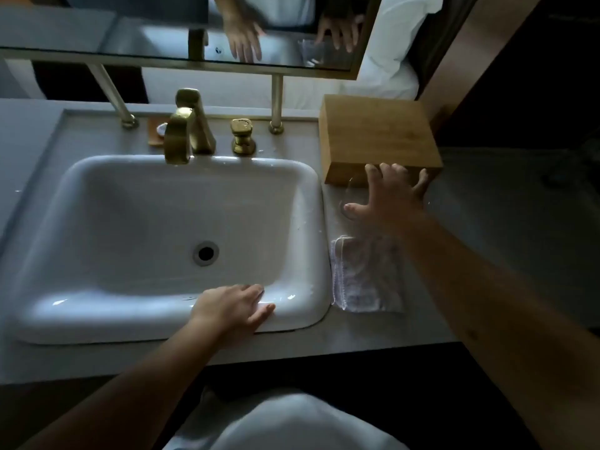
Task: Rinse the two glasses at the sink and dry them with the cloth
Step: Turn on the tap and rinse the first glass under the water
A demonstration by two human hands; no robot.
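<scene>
The grey matte surface (373, 339) runs the full width of the view, its front edge straight and its left stretch bare. Set into it, the white glossy sink (97, 323) is a rounded rectangle with an empty basin and a round drain, and its rim leaves only a narrow strip of surface toward the front edge. At the back right, a bamboo box (376, 138) with square corners stands close to the sink's right rim. Behind the basin the brushed brass tap (181, 134) arches over the back rim. A white, loosely woven cloth (367, 274) lies folded just beside the sink's right rim. The right hand (389, 196) spreads over a clear glass (347, 196) standing between cloth and box, fingers around it; whether it grips is unclear. Only one glass can be made out. The left hand (233, 306) rests flat and released on the sink's front rim.
</scene>
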